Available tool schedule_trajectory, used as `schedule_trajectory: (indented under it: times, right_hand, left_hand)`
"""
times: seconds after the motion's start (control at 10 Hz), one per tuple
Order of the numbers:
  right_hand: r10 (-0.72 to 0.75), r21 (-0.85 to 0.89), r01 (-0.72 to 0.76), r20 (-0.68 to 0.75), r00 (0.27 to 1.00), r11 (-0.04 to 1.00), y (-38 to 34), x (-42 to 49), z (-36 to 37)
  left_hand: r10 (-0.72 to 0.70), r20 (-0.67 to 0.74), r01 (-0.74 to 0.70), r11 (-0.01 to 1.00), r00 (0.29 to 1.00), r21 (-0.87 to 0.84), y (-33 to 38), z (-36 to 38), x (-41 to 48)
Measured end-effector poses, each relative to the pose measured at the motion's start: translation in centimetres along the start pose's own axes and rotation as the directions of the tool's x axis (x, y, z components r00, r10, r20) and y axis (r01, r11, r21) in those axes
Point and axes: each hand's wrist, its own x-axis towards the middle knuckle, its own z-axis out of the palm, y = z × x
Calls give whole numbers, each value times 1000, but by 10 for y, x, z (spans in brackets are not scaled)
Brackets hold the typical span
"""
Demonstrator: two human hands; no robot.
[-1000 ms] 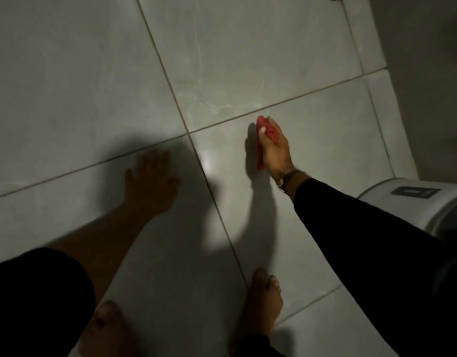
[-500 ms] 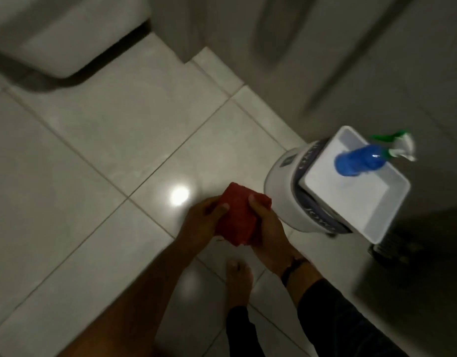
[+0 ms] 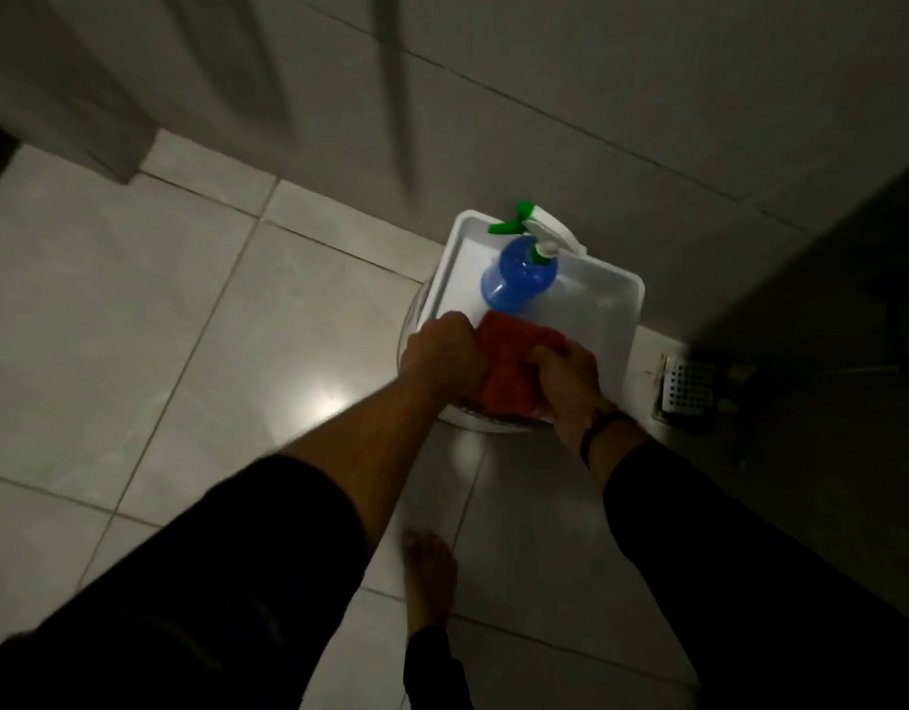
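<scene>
Folds of the red cloth [image 3: 509,371] hide the fingertips of the left hand [image 3: 445,358] and right hand [image 3: 570,386]; the tray [image 3: 596,320] covers most of the white tub [image 3: 416,325]; the wall [image 3: 391,69] at twelve o'clock is smeared

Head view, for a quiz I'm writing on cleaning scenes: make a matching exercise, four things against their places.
1. red cloth
2. blue plastic spray bottle
3. white rectangular plastic tray
4. metal floor drain grate

A. on the round white bucket
B. in the floor by the wall
C. gripped by left hand and right hand
D. in the tray

Pairs: 1-C, 2-D, 3-A, 4-B
</scene>
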Motion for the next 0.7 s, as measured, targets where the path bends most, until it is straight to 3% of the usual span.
schedule_trajectory:
  times: [0.1,0.2,0.4,0.5,0.7]
  right_hand:
    - [26,-97,-27,-10,1000,995,1,29,4]
    - [-1,-309,-6,-23,1000,951,1,53,15]
    - [-60,-494,-20,-145,988,869,4,61,22]
    - [-45,-511,-51,-174,984,858,1,61,23]
    - [-155,-491,19,-237,959,871,-11,22,35]
  left_hand:
    - [-47,-17,49,990,999,132,8,9,25]
    - [-101,-68,115,960,993,254,6,19,44]
    - [29,-214,53,928,976,370,8,33,51]
    - [75,-218,16,921,973,389,12,34,52]
    - [215,-295,-87,916,931,392,-1,16,7]
